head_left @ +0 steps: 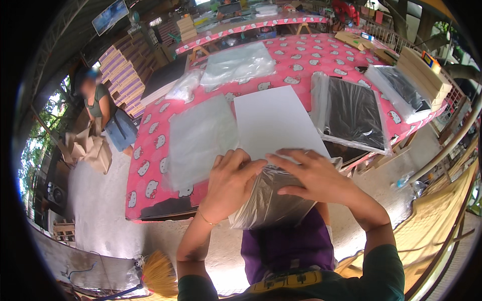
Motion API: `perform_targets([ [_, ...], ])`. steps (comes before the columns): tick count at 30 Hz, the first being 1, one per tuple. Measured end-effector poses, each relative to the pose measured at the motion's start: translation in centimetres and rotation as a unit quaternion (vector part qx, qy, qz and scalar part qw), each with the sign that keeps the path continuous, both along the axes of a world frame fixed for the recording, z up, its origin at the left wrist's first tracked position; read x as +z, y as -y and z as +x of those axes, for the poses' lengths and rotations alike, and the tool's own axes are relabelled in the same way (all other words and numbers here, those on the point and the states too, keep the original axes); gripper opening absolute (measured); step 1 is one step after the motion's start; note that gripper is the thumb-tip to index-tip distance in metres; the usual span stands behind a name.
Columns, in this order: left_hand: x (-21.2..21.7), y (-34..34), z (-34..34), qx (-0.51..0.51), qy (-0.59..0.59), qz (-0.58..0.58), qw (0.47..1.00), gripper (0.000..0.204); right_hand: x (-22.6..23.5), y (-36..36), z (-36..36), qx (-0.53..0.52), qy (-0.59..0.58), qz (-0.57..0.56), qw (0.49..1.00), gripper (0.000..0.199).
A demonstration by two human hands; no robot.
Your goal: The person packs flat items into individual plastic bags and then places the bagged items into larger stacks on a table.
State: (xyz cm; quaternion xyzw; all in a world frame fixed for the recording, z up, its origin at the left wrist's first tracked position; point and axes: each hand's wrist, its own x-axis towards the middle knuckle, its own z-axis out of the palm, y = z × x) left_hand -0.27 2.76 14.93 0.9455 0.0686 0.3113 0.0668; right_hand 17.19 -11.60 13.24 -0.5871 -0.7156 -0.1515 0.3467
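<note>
Where it overhangs the near edge of the table (165, 113), one white board (273, 120) lies flat, its long axis running away from the person, near end inside a clear plastic bag (266, 200). Left hand (232, 180) pinches the bag's mouth; right hand (314, 175) grips it, fingers spread. Bagged black boards (354, 113) lie to the right.

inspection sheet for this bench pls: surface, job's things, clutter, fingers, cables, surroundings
Surface: table under a pink patterned cover.
Job's things: white board half inside a clear plastic bag.
Clutter: clear bag stack, bagged black panels, more bags.
Fingers: left hand and right hand both grip the bag's mouth.
Cables: nothing seen.
Surroundings: person with brown paper at left, broom, stacked boxes.
</note>
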Motion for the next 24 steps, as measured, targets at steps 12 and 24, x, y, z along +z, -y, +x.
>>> perform_targets([
  [12,0.7,-1.0,-6.0,-0.029,0.087,-0.392,0.915,0.025,1.4,-0.3,-1.1,0.084,-0.042,-0.220,0.971,0.038],
  [24,-0.2,-6.2,-9.3,0.034,0.384,-0.440,0.811,0.017,7.3,6.3,12.3,-0.168,-0.331,0.367,0.853,0.028],
])
